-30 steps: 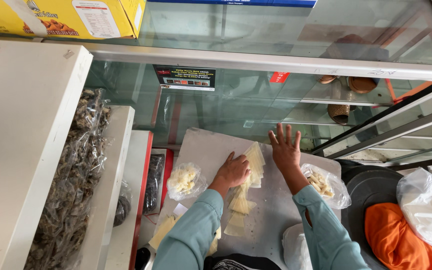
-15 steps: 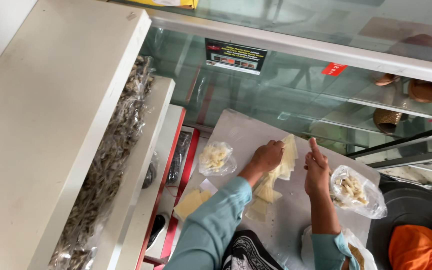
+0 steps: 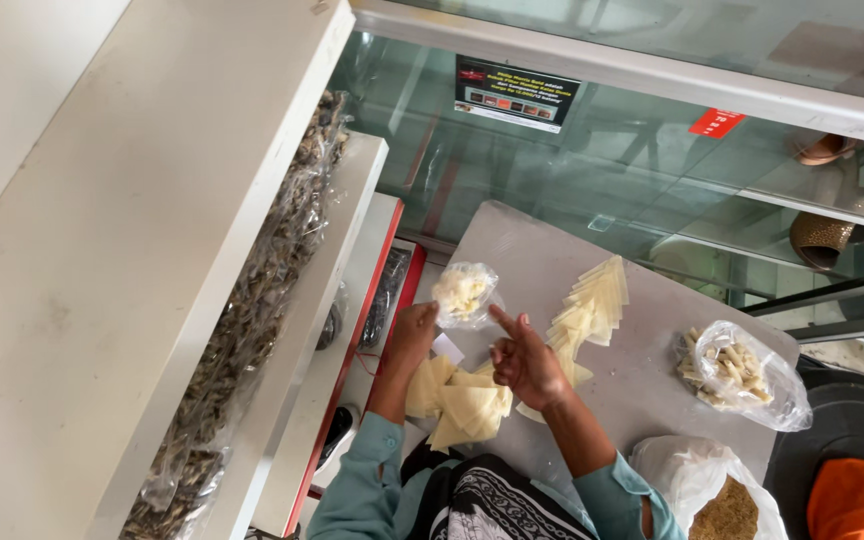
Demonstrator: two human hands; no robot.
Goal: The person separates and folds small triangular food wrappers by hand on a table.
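Note:
My left hand (image 3: 414,335) lies at the left edge of a grey board (image 3: 542,245). Its curled fingers touch the near edge of a small clear bag of pale filling (image 3: 464,292); whether they grip it I cannot tell. My right hand (image 3: 524,360) hovers over the board's middle, index finger stretched toward that bag, with nothing in it. A loose pile of pale yellow pastry sheets (image 3: 467,405) lies under and between both hands. A fanned row of the same sheets (image 3: 592,300) runs toward the far right.
A clear bag of rolled pale pieces (image 3: 742,372) sits at the board's right edge, and a bag of brown crumbs (image 3: 717,510) lies nearer. Orange cloth (image 3: 862,500) is at bottom right. A white shelf (image 3: 132,260) with bags of dark dried goods (image 3: 252,330) stands left. A glass display case (image 3: 652,150) is beyond.
My left hand has moved left from the fanned sheets to the small bag. My right hand has come down from the far sheets toward the near pile, its index finger out. The view has swung left.

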